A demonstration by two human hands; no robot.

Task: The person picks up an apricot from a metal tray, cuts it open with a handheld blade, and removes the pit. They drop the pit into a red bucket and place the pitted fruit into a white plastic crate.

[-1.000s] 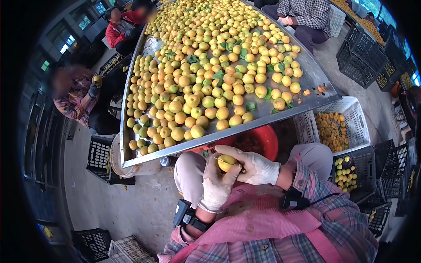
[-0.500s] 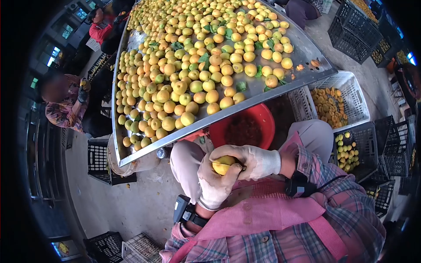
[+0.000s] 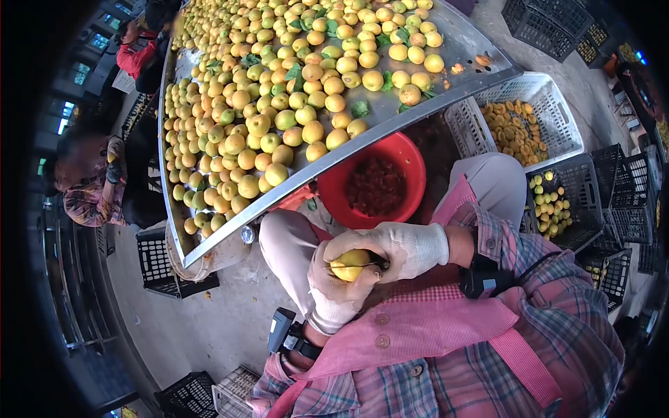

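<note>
A yellow fruit with a dark line across it sits between my two gloved hands, above my lap. My left hand is closed round the fruit from the left and below. From the right, my right hand bends over the fruit, its fingers closed; a small dark object shows beside the fruit at these fingers, mostly hidden. Just beyond my hands stands a red basin with dark reddish pieces in it. The metal table ahead bears many yellow-orange fruits and some green leaves.
A white crate of halved fruits stands at the right, with black crates beside it. A bucket is under the table's left corner. Another person sits at the left, and one in red farther back.
The view has shifted, so the table and basin appear farther left and the basin shows more fully. The fruit is still held between both hands, and the line across it now shows more clearly.
</note>
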